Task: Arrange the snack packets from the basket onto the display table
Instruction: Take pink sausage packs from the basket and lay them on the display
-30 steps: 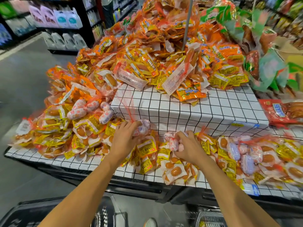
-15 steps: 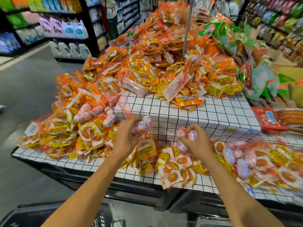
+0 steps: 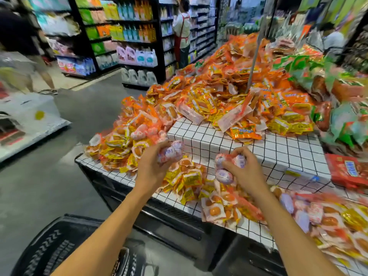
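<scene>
The white gridded table bears yellow packets just below the bundles gripped by the left hand and right hand; an orange heap lies on its step beyond.

Bright, even light from overhead, with soft shadow under the worktop. Motion blur smears what lies far left of the left hand and right of the right hand; shelves beyond them bow with wide-angle distortion.

Supermarket: stocked aisle shelves, heaped snack packets on display table.
</scene>
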A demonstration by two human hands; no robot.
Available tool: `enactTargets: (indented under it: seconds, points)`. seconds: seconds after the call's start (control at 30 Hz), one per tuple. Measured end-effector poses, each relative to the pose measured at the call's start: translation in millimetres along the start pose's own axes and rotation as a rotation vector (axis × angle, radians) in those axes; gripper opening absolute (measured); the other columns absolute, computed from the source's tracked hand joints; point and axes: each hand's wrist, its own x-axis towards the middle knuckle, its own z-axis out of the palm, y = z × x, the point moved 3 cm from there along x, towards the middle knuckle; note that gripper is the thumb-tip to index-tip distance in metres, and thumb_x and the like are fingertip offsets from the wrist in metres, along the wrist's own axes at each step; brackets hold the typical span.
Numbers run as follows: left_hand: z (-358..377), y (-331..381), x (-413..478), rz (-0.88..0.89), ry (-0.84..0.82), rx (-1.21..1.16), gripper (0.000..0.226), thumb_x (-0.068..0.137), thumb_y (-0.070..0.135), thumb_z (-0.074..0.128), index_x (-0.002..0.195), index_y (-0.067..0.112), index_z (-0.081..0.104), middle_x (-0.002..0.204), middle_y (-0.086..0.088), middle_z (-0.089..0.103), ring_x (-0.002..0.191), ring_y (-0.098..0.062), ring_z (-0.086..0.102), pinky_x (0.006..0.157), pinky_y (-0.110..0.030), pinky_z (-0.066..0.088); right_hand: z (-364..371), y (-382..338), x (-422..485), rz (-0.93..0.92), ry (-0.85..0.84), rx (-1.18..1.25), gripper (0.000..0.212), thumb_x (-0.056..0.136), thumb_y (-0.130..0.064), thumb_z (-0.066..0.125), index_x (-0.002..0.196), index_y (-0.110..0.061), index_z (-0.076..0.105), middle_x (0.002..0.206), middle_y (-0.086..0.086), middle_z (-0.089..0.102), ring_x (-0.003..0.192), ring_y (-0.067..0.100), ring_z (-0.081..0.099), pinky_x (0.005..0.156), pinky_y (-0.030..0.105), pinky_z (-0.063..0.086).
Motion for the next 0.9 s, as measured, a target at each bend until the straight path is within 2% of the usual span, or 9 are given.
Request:
enactTargets:
  seconds: [0.1, 0.23, 0.3, 0.37, 0.53, 0.63, 0.73, 0.8, 0.9]
  points:
    - [-28.5, 6.5, -28.3, -0.059, 0.066, 0.054, 0.045, 0.079, 0.023, 0.08, 0.119, 0.02, 0.06, 0.105, 0.012, 0.055, 0.098, -0.012, 0.052, 0.082, -0.029, 0.045, 17.2, -12.4, -15.5, -0.019, -0.062, 0.029, 0.029, 0.078, -0.026, 0.082, 0.09, -0.026, 0.056, 0.092, -0.006, 0.061, 0.084, 0.013, 0.061, 0.071, 0.041, 0.051]
    - [-67.6, -0.7, -74.3, -0.173, 0.12, 0.076, 0.042, 0.08, 0.032, 0.079, 0.116, 0.024, 0.06, 0.107, 0.009, 0.06, 0.098, -0.017, 0.055, 0.083, -0.034, 0.047, 50.5, -27.9, -39.5, -0.054, -0.171, 0.07, 0.028, 0.077, -0.023, 0.082, 0.092, -0.022, 0.059, 0.092, -0.012, 0.057, 0.087, 0.002, 0.056, 0.073, 0.028, 0.045]
    - [-89.2, -7.1, -98.8, -0.225, 0.162, 0.094, 0.042, 0.079, 0.036, 0.079, 0.116, 0.024, 0.061, 0.107, 0.007, 0.062, 0.098, -0.014, 0.056, 0.082, -0.03, 0.045, 71.9, -34.9, -50.5, -0.093, -0.242, 0.07, 0.026, 0.078, -0.022, 0.082, 0.09, -0.02, 0.059, 0.09, -0.01, 0.058, 0.084, 0.003, 0.055, 0.071, 0.026, 0.043]
    - [-113.4, -13.6, -122.9, -0.275, 0.207, 0.111, 0.04, 0.079, 0.034, 0.08, 0.114, 0.024, 0.063, 0.104, 0.009, 0.063, 0.097, -0.011, 0.055, 0.082, -0.029, 0.045, 98.0, -40.3, -61.6, -0.1, -0.326, 0.076, 0.027, 0.078, -0.024, 0.082, 0.087, -0.025, 0.056, 0.086, -0.009, 0.057, 0.079, 0.01, 0.054, 0.07, 0.03, 0.044]
    - [-178.5, -44.9, -174.0, -0.351, 0.266, 0.189, 0.036, 0.079, 0.02, 0.081, 0.11, 0.025, 0.062, 0.1, 0.01, 0.063, 0.094, -0.021, 0.057, 0.081, -0.047, 0.049, 175.2, -62.9, -92.8, -0.144, -0.5, 0.062, 0.026, 0.08, -0.019, 0.077, 0.081, -0.027, 0.052, 0.075, -0.017, 0.051, 0.069, 0.003, 0.045, 0.061, 0.022, 0.036]
    - [-224.0, -70.9, -205.5, -0.401, 0.315, 0.241, 0.032, 0.083, 0.026, 0.077, 0.111, 0.028, 0.061, 0.103, 0.012, 0.063, 0.094, -0.018, 0.057, 0.08, -0.044, 0.049, 228.4, -87.6, -115.3, -0.146, -0.583, 0.079, 0.019, 0.078, -0.018, 0.073, 0.083, -0.026, 0.057, 0.08, -0.012, 0.056, 0.075, 0.007, 0.052, 0.067, 0.022, 0.04]
    - [-271.7, -95.5, -237.9, -0.429, 0.367, 0.283, 0.03, 0.083, 0.029, 0.072, 0.111, 0.029, 0.061, 0.104, 0.014, 0.064, 0.095, -0.015, 0.057, 0.083, -0.04, 0.048, 283.6, -117.3, -141.4, -0.135, -0.63, 0.083, 0.017, 0.073, -0.027, 0.067, 0.088, -0.022, 0.06, 0.081, -0.009, 0.059, 0.07, -0.002, 0.054, 0.065, 0.02, 0.043]
    - [-303.2, -112.6, -259.3, -0.46, 0.395, 0.295, 0.03, 0.081, 0.028, 0.07, 0.109, 0.03, 0.061, 0.102, 0.016, 0.064, 0.094, -0.012, 0.057, 0.083, -0.038, 0.047, 322.0, -134.1, -157.5, -0.115, -0.685, 0.11, 0.015, 0.078, -0.018, 0.068, 0.09, -0.018, 0.06, 0.079, -0.002, 0.055, 0.062, 0.0, 0.05, 0.061, 0.019, 0.043]
    - [-346.6, -143.1, -286.9, -0.533, 0.406, 0.313, 0.034, 0.079, 0.019, 0.072, 0.108, 0.031, 0.061, 0.104, 0.018, 0.064, 0.097, -0.013, 0.057, 0.085, -0.038, 0.047, 378.2, -152.1, -175.2, -0.173, -0.72, 0.069, 0.018, 0.08, -0.01, 0.069, 0.087, -0.024, 0.061, 0.085, -0.006, 0.063, 0.076, 0.004, 0.057, 0.071, 0.025, 0.043]
